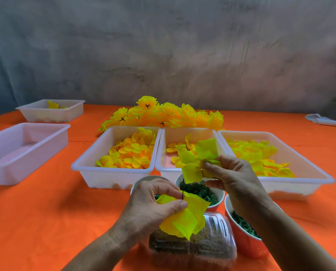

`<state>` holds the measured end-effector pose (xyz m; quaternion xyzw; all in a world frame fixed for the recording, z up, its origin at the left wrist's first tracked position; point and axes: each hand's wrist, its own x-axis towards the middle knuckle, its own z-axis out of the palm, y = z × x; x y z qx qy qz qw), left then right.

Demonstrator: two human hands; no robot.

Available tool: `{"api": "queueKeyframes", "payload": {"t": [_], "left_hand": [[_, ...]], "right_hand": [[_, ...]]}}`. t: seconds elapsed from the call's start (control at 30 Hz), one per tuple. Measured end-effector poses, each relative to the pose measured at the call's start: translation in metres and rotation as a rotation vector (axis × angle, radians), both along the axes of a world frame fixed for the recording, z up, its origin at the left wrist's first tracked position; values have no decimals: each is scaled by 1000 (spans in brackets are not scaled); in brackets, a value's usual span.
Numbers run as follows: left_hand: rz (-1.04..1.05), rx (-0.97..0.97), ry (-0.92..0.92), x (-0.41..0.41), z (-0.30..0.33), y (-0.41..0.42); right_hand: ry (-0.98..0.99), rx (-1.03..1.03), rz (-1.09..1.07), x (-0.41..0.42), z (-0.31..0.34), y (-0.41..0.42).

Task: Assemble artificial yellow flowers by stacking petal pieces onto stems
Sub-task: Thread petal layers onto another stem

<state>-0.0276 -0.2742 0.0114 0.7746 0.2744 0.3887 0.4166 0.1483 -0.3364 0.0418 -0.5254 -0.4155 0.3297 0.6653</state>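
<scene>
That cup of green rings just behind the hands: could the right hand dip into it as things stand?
Probably not straight away. The cup of green rings lies open just below the right hand, but that hand's fingers pinch a yellow petal piece.

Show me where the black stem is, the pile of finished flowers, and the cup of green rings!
black stem (183, 194), head view, on its thin shaft above the left hand's petals.
pile of finished flowers (163, 114), head view, on the middle blooms.
cup of green rings (202, 190), head view, on the rings inside.
</scene>
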Motion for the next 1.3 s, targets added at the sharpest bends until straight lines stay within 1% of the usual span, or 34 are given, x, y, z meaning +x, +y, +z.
{"api": "queueKeyframes", "payload": {"t": [0.1,0.17,0.23,0.3,0.37,0.47,0.57,0.7,0.77,0.87,0.9,1.0,1.03,1.07,1.1,1.2,1.3], "left_hand": [[12,-69,-11,-4,7,1],[59,-146,-116,-6,15,3],[152,-177,-193,-4,22,8],[184,-253,-225,-2,30,12],[130,-369,-225,1,39,13],[82,-502,-180,5,48,13],[47,-566,-158,7,48,13],[15,-664,-196,7,41,15],[-14,-692,-227,6,38,17],[-16,-668,-248,4,36,20],[-20,-667,-259,4,37,20],[-38,-640,-260,3,38,20],[-44,-629,-257,3,38,20],[-52,-622,-256,4,39,20],[-58,-615,-253,4,40,20],[-83,-600,-249,6,43,20],[-111,-615,-254,7,46,18]], "right_hand": [[10,-20,20,0,0,0],[-10,-1,33,0,0,0],[-51,55,41,-2,1,0],[-110,140,62,-6,2,0],[-168,213,78,-10,2,2],[-283,284,34,-14,3,4],[-445,347,-13,-17,3,4],[-549,364,-12,-18,3,0],[-516,312,-10,-18,1,-2],[-315,167,6,-17,0,-8],[-226,119,7,-17,1,-9],[164,57,114,-17,14,-12],[236,37,141,-19,19,-14],[236,12,169,-19,23,-16],[180,-30,195,-20,27,-17],[-54,-93,176,-24,31,-17],[-79,-109,142,-29,33,-15]]}}
